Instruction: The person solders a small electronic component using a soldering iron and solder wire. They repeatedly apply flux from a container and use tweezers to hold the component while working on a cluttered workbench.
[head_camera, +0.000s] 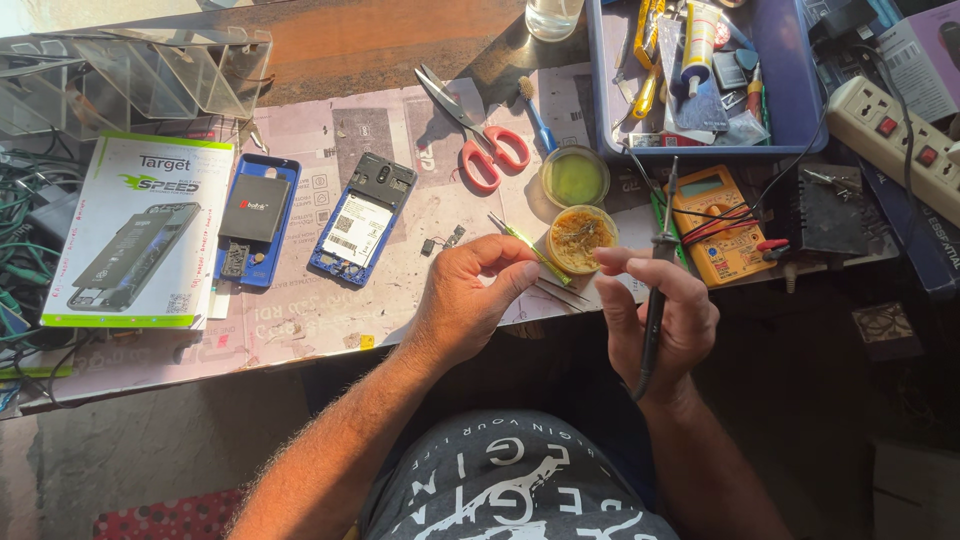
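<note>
The right hand (660, 310) is gripping a slim, light soldering iron (655, 300) by its handle, above the worktop (300, 320) edge; its tip looks delicate. The left hand (470, 295) is curling loosely, holding nothing visible.

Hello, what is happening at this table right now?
A person sits at a cluttered workbench. The right hand holds a soldering iron, tip pointing away toward a small tin of flux. The left hand is curled, fingertips pinched together; what it pinches is too small to tell. Two opened blue phones lie to the left, with red scissors and a yellow multimeter nearby.
</note>
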